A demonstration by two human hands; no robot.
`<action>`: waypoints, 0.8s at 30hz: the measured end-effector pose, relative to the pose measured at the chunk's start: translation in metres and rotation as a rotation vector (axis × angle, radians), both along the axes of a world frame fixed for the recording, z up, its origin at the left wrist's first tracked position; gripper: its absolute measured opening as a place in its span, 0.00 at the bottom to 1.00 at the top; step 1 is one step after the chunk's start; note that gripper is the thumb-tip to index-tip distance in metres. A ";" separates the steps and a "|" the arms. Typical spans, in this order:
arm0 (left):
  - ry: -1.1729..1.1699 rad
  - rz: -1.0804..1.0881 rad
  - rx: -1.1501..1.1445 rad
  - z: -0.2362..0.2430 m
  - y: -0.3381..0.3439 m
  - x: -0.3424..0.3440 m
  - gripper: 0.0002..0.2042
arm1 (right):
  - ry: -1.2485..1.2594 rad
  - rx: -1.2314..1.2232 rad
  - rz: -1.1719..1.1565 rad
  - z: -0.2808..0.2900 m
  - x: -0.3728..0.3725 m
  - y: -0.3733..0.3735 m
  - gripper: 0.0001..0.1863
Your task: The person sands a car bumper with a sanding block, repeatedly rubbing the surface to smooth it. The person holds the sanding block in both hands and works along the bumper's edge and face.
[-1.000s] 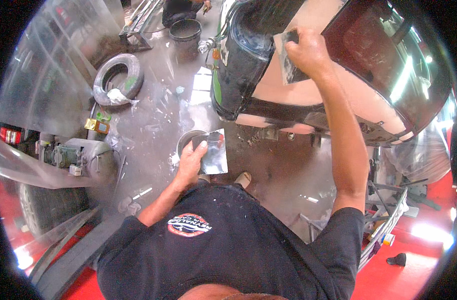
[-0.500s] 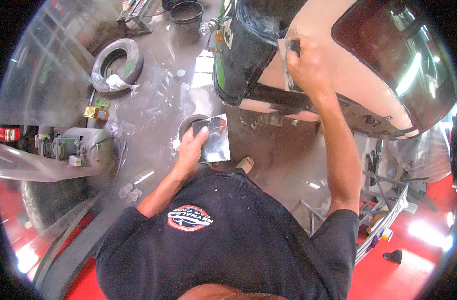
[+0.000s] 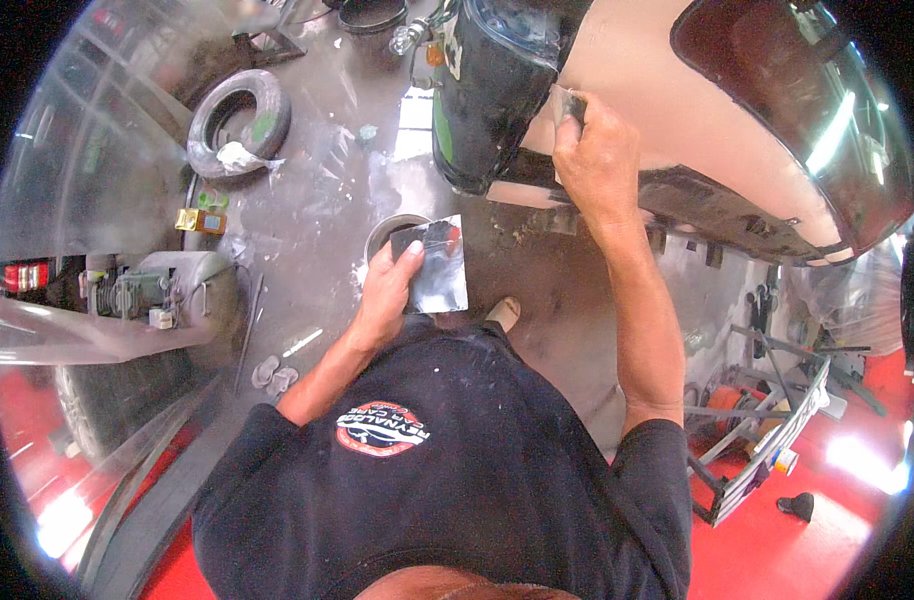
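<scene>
My left hand (image 3: 385, 288) is closed on the edge of a flat, shiny metal plate (image 3: 443, 272), thumb on top. Dark smears and a reddish spot mark the plate, which is held in front of my body. Further up and to the right, my right hand (image 3: 601, 165) grips a thin putty spreader (image 3: 560, 105). Its blade stands edge-on against the pinkish-beige car panel (image 3: 632, 75), close to the border with the dark corner (image 3: 497, 95) of the body. Fingers hide most of the spreader.
A round tub (image 3: 377, 243) stands on the floor partly behind the plate. A tyre (image 3: 275, 108) lies farther left, with a black bucket (image 3: 375, 14) beyond. Left of me is a motor-like machine (image 3: 142, 290); a metal rack (image 3: 717, 490) stands at right. Sandals (image 3: 273, 374) lie at lower left.
My right hand has moved left across the panel with the spreader, which has turned more edge-on. The left hand and plate hold nearly the same place. The view has shifted slightly.
</scene>
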State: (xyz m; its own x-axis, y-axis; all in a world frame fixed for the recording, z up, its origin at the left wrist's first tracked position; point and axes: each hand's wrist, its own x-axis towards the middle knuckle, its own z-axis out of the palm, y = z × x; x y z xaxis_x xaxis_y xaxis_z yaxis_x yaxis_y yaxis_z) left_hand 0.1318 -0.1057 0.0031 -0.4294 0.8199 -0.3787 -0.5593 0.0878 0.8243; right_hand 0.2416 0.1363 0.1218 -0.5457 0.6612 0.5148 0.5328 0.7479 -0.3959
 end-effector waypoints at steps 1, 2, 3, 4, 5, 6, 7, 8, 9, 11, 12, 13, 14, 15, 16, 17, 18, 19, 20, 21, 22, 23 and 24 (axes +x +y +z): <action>0.002 -0.005 -0.003 -0.002 0.000 -0.001 0.12 | 0.001 0.005 -0.002 -0.002 0.000 -0.001 0.11; 0.003 -0.009 -0.007 -0.005 0.000 -0.001 0.12 | -0.002 0.015 0.007 -0.007 0.000 -0.002 0.11; 0.005 -0.013 -0.010 -0.006 -0.001 -0.001 0.12 | -0.005 0.025 0.016 -0.015 0.000 -0.003 0.11; -0.010 -0.012 -0.006 -0.003 0.000 -0.001 0.12 | -0.009 0.039 0.023 -0.022 0.001 -0.004 0.11; -0.025 -0.013 -0.001 0.003 0.001 0.000 0.13 | -0.016 0.028 0.004 -0.030 0.003 -0.004 0.11; -0.039 -0.015 0.003 0.006 0.002 0.001 0.13 | -0.023 0.018 -0.016 -0.038 0.005 -0.004 0.11; -0.008 -0.002 -0.013 0.004 0.003 0.001 0.13 | -0.024 0.006 -0.038 -0.044 0.007 -0.004 0.11; 0.024 0.008 -0.028 0.000 0.003 0.001 0.13 | -0.073 -0.064 -0.040 -0.047 0.010 -0.005 0.10; 0.056 0.015 -0.042 -0.002 0.004 0.002 0.13 | -0.122 -0.134 -0.044 -0.049 0.014 -0.006 0.10; 0.022 0.050 -0.047 0.008 0.004 0.002 0.13 | -0.233 -0.251 -0.057 -0.059 0.024 -0.009 0.08; 0.006 0.062 -0.045 0.013 0.005 0.002 0.13 | -0.217 -0.309 -0.062 -0.064 0.028 -0.015 0.07; 0.036 0.069 -0.036 0.012 0.003 0.000 0.14 | -0.202 -0.371 -0.055 -0.069 0.033 -0.022 0.07; 0.062 0.074 -0.022 0.006 0.000 -0.006 0.14 | -0.121 -0.355 -0.028 -0.076 0.042 -0.030 0.08; 0.085 0.078 -0.007 0.003 0.002 -0.007 0.14 | -0.041 -0.336 -0.002 -0.084 0.053 -0.039 0.08; 0.098 0.105 -0.011 0.007 0.006 -0.008 0.15 | -0.012 -0.363 -0.012 -0.098 0.064 -0.048 0.13; 0.155 0.116 -0.012 0.007 0.009 -0.011 0.15 | 0.058 -0.354 -0.018 -0.103 0.070 -0.060 0.15; 0.214 0.131 -0.011 0.005 0.012 -0.013 0.14 | 0.129 -0.342 -0.021 -0.106 0.075 -0.073 0.16; 0.270 0.142 -0.012 0.003 0.017 -0.015 0.14 | 0.198 -0.333 -0.028 -0.107 0.079 -0.086 0.18; 0.327 0.121 -0.005 -0.001 0.022 -0.014 0.14 | 0.198 -0.384 -0.047 -0.102 0.081 -0.100 0.18; 0.383 0.100 0.003 -0.004 0.028 -0.013 0.13 | 0.199 -0.436 -0.065 -0.093 0.081 -0.112 0.19; 0.436 0.075 0.012 -0.007 0.034 -0.011 0.13 | 0.150 -0.333 -0.033 -0.089 0.081 -0.123 0.19; 0.381 0.054 0.021 -0.003 0.038 -0.005 0.13 | 0.171 -0.259 0.030 -0.086 0.081 -0.132 0.20; 0.326 0.035 0.029 0.002 0.043 0.005 0.13 | 0.171 -0.225 0.060 -0.089 0.077 -0.138 0.21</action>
